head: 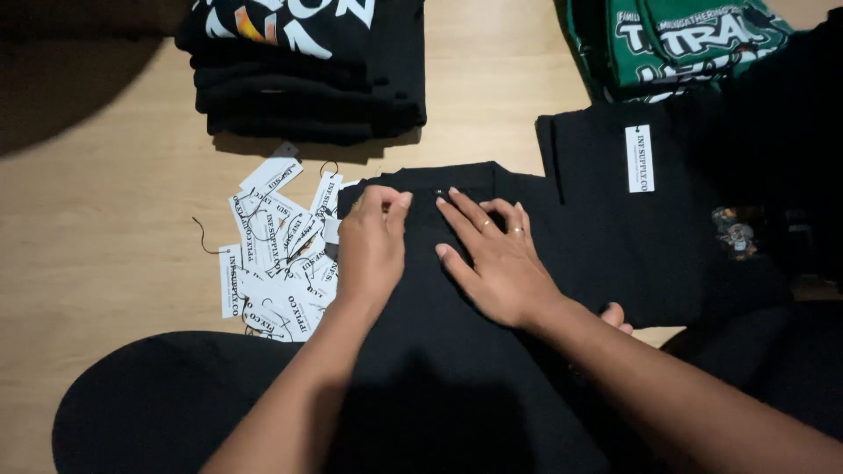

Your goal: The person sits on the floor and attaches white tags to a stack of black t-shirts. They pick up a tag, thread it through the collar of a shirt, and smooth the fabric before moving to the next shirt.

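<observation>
Both hands rest on a black garment spread on the pale wooden worktop right in front of the person. The left hand lies palm down near the garment's upper edge, its fingers drawn together and slightly curled, fingertips pressing the cloth; it clasps nothing that can be seen. The right hand lies flat and open just beside it, fingers spread and pointing up-left, with rings on two fingers; its index fingertip sits next to a small pin-like speck at the collar edge. The two forearms come in from the bottom of the view and converge.

Left of the garment lies a loose heap of white hang tags with thin strings. Farther back sit a stack of folded black shirts, a folded black shirt with a white tag, and green printed shirts.
</observation>
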